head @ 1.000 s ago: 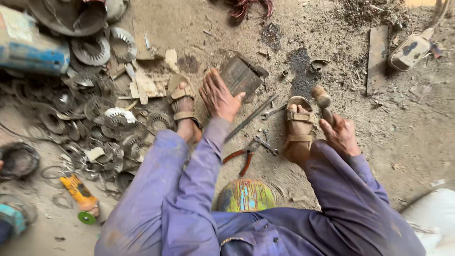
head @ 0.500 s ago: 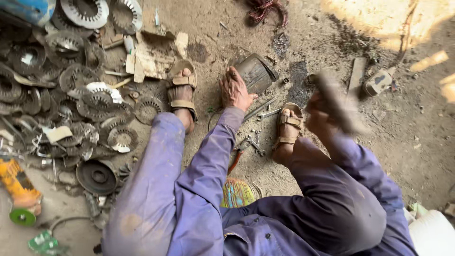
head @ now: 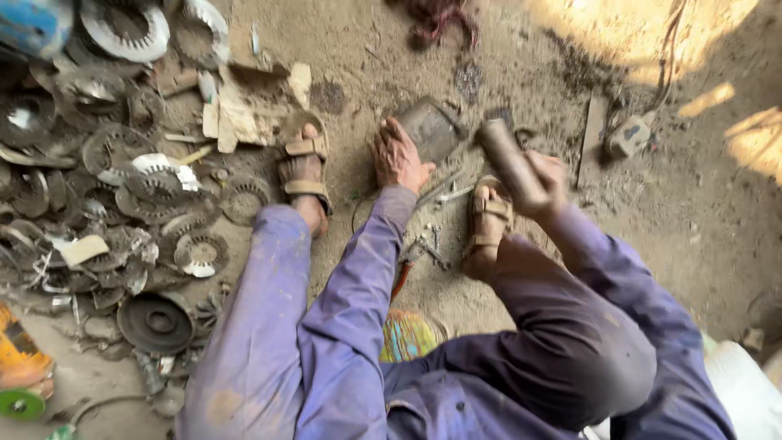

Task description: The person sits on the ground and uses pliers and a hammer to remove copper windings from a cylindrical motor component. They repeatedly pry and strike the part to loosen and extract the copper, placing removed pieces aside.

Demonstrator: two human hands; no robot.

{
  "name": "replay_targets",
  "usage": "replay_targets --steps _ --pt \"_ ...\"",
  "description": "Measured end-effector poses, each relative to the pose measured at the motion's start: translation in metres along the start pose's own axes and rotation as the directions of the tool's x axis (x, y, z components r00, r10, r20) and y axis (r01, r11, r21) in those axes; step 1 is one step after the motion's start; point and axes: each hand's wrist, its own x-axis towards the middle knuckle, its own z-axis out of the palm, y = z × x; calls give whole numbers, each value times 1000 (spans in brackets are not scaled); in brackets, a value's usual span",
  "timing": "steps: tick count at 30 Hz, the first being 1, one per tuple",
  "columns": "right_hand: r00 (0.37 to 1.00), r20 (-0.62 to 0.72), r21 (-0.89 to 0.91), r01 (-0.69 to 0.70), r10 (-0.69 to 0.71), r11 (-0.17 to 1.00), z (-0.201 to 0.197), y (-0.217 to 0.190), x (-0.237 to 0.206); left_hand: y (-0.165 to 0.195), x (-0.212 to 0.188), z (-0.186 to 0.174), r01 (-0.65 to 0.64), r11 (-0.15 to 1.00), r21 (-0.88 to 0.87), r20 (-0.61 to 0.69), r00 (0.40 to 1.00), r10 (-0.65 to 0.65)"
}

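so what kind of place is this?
Likely an informal repair or scrap workshop, with the work done on the ground. A heap of round metal discs and toothed rings covers the dirt floor, an orange power tool lies nearby, and the right hand grips a hammer-like tool.

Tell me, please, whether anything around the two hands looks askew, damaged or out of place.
The flat grey metal piece under the left hand lies tilted on the dirt floor. Round toothed metal discs sprawl in an untidy heap on the left. The right hand holds a blurred dark cylindrical tool.
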Motion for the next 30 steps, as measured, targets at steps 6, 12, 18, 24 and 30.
replay_targets --steps 6,12,18,24,30 --pt "629 510 -520 -318 587 792 16 5 14 8 -8 5 1 1000 -22 -66 998 -3" --pt "998 27 93 -57 54 994 -18 -9 15 16 -14 1 38 998 -46 -65 997 -41" --pt "519 543 -499 -433 660 751 13 18 33 16 -17 3 80 997 14 40 996 -80" --pt "564 518 -408 -498 643 765 25 0 -1 18 -18 16 8 980 199 -270 962 47" --pt "795 316 -119 -509 518 853 -18 -31 -24 21 -44 36 -102 960 262 -156 977 146"
